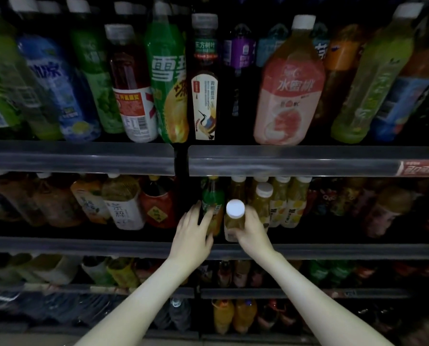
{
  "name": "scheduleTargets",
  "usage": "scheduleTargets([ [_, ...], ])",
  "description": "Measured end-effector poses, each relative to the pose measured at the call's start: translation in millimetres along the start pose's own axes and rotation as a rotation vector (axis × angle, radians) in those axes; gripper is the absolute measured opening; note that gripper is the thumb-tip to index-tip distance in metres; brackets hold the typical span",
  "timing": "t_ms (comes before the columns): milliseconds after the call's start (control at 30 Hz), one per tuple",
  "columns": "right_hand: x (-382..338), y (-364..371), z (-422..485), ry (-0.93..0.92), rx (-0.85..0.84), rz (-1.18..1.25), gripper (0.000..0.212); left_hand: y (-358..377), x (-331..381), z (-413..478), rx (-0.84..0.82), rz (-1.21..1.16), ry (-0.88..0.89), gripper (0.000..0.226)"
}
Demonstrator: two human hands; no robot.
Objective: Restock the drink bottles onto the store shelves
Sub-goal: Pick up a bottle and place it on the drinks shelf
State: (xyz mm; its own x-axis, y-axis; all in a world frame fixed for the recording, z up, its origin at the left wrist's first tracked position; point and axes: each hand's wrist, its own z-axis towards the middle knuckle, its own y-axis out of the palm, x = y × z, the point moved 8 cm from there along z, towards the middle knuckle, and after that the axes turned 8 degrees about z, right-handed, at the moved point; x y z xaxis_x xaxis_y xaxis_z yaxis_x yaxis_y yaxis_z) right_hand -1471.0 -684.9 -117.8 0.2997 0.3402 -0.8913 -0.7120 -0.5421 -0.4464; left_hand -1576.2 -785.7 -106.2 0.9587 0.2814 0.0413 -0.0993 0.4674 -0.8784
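A dim drinks aisle, seen from close in: a person's bare forearms reach up from the bottom of the frame to the middle shelf (pixel 83 248), just below centre.

The right hand (pixel 252 228) is wrapped around a small yellow drink bottle (pixel 231 227), fingers curled about its body, with the white cap (pixel 235 208) tipped toward the viewer. The bottle stands at the shelf's front edge, directly ahead of a second white-capped yellow bottle (pixel 263 196) and just left of a row of matching yellow drinks (pixel 289 208).

The left hand (pixel 193 228) lies wide, its fingers spread and nearly straight against the side of a green soda bottle (pixel 212 198) with a yellow lower label, standing just beside the held bottle on its left.

Left of centre on the same shelf stand a red-labelled dark bottle (pixel 158 206) and a white-labelled tea bottle (pixel 125 208).

Across the top half of the frame, the upper shelf (pixel 78 156) carries larger bottles leaning outward under the wide lens: a pink peach drink (pixel 289 96) right of centre, a dark tea bottle with a crane on its label (pixel 204 96) at centre, a tall green soda bottle (pixel 166 71) and a red-and-white-labelled tea bottle (pixel 133 96) to its left. A red tag (pixel 420 168) sits on the shelf rail at the right edge.

Orange bottles (pixel 223 315) show on a lower shelf between the forearms; the rest down there is too dark to make out.
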Motion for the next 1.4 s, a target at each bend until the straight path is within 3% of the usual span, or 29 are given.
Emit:
scheduleTargets([
  [100,4.7,1.4,14.1,0.016,0.042,-0.167,0.061,-2.0,5.6,2.5,0.028,-0.013,0.009,0.079],
  [233,0.1,-6.4,23.0,-0.061,0.16,-0.409,0.086,-6.1,21.8,10.5,0.067,-0.044,0.021,0.078],
  [400,-5.8,-20.5,16.9,-0.07,0.154,-0.505,0.075,-1.4,44.9,26.3,0.041,-0.012,0.089,0.09],
  [567,-11.7,-37.2,6.5,-0.078,0.102,-0.373,0.062,10.6,62.3,38.8,-0.024,0.019,0.054,0.101],
  [700,-13.9,-59.1,-1.7,-0.13,0.238,-0.358,0.053,16.0,61.7,47.1,-0.093,0.064,-0.033,0.089],
  [800,14.2,-77.7,0.2,0.063,0.298,-0.33,0.062,12.7,61.4,47.6,-0.085,0.153,-0.091,0.11],
  [867,44.2,-74.9,6.0,0.227,0.179,-0.244,0.058,18.5,61.4,43.4,-0.144,0.173,-0.114,0.118],
  [933,66.4,-62.3,7.1,0.34,0.008,-0.123,0.037,20.2,60.8,43.1,-0.155,0.189,-0.142,0.124],
  [1000,77.3,-53.5,7.5,0.362,-0.054,-0.059,0.022,22.2,62.8,43.5,-0.178,0.186,-0.164,0.126],
  [1167,79.2,-41.2,15.3,0.286,-0.018,-0.075,0.017,19.9,57.3,43.7,-0.09,0.105,-0.139,0.11],
  [1400,88.0,-36.0,11.3,0.184,0.089,-0.092,0.037,22.2,54.0,20.4,-0.211,-0.011,-0.114,0.083],
])
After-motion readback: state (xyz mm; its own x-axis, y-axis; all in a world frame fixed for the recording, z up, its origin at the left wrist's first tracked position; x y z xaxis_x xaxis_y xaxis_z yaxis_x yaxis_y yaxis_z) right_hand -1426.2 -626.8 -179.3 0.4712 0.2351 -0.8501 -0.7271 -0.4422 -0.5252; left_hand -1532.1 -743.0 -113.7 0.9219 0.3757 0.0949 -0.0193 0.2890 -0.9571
